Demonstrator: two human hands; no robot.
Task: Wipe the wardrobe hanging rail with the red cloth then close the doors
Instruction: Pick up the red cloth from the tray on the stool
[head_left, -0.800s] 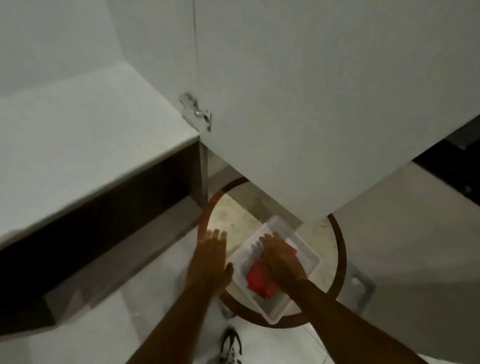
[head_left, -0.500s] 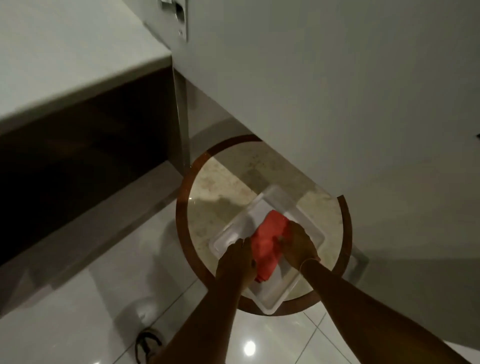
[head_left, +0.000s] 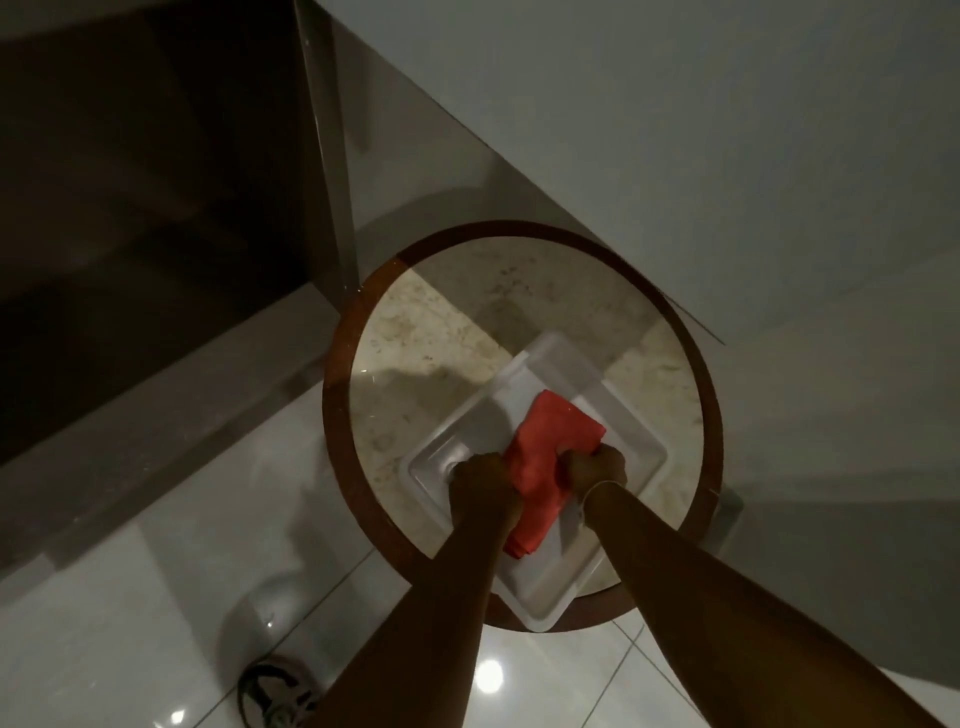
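The red cloth (head_left: 545, 452) lies folded over a white square tray (head_left: 639, 447) on a round table. My left hand (head_left: 480, 483) grips the cloth's left edge and my right hand (head_left: 597, 467) grips its right edge, both fists closed on the fabric. An open white wardrobe door (head_left: 675, 156) hangs above the table at the upper right. The hanging rail is out of view.
The round table (head_left: 441, 332) has a stone top and a dark wooden rim. To the left is the dark lower opening of the wardrobe (head_left: 130, 234) with a grey plinth. Glossy white floor tiles (head_left: 130, 623) and a sandalled foot (head_left: 275, 696) lie below.
My view has tilted down toward the table. My left hand moved from beside the tray onto the cloth, and both hands now grip it at its two edges.
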